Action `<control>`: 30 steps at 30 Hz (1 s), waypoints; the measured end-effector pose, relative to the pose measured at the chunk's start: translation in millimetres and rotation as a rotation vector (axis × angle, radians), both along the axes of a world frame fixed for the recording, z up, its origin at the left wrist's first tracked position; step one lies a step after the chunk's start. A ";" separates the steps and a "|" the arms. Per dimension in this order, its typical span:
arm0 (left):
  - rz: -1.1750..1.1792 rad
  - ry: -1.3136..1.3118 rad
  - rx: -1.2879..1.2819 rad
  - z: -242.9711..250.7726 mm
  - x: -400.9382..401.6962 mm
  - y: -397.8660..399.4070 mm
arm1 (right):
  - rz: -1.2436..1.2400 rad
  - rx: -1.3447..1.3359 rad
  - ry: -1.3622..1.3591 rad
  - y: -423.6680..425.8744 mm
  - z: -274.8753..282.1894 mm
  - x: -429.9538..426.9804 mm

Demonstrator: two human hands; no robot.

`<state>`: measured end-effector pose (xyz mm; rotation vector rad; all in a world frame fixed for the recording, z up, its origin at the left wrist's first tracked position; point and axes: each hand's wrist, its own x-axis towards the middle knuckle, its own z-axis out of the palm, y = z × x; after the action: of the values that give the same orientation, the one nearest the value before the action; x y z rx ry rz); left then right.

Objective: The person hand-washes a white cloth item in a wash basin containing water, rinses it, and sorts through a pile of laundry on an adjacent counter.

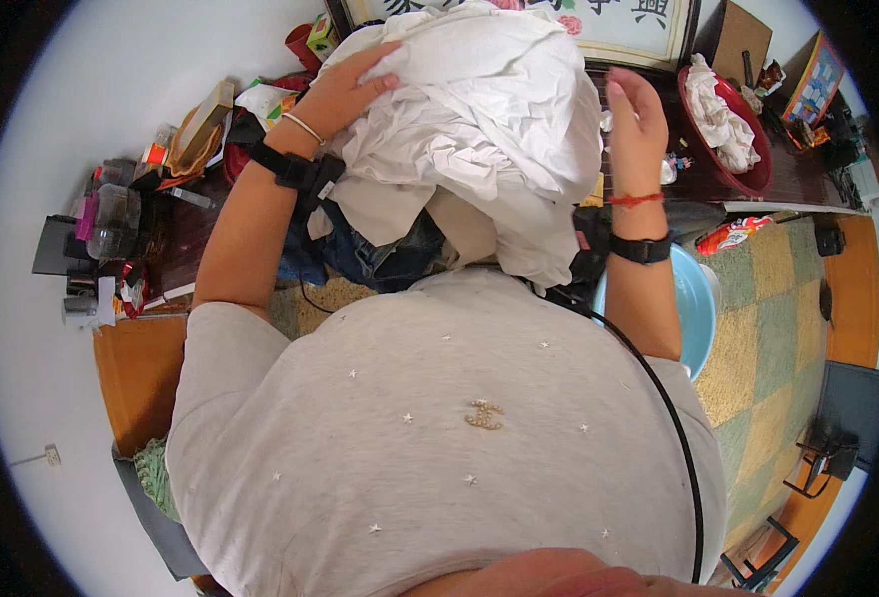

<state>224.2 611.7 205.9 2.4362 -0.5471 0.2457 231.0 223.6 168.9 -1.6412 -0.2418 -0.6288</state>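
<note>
A large heap of crumpled white cloth [476, 127] lies before me on the dark wooden cabinet top. My left hand [357, 86] rests on its upper left side, thumb and fingers apart; whether it pinches any fabric is hard to tell. Just right of the heap, my right hand [637, 112] is raised with its fingers curved inward, and no held item shows in it. Dark blue denim [379, 254] pokes out beneath the white cloth, close to my body. Each forearm wears a black strap.
A red basin [760, 142] with white cloth stands on the cabinet at right. A light blue basin [697, 313] is below my right forearm. Plastic containers [115, 224] and clutter cover the left side. A framed picture [633, 37] stands behind the heap. A black cable [678, 418] crosses my shirt.
</note>
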 end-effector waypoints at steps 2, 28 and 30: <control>0.067 0.067 -0.046 6.6 -4.1 9.1 | 0.065 -0.049 0.295 -5.6 -4.3 -11.5; -0.362 -0.100 0.173 4.6 31.5 -37.1 | -0.001 -0.193 0.214 9.7 -62.3 -11.9; -0.372 -0.089 0.144 3.4 34.8 -42.2 | 0.184 -0.333 0.365 23.4 -93.8 -11.9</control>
<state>259.0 569.5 209.3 2.4099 -1.0736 0.1624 219.1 247.0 75.1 -1.9912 -0.2348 -0.1454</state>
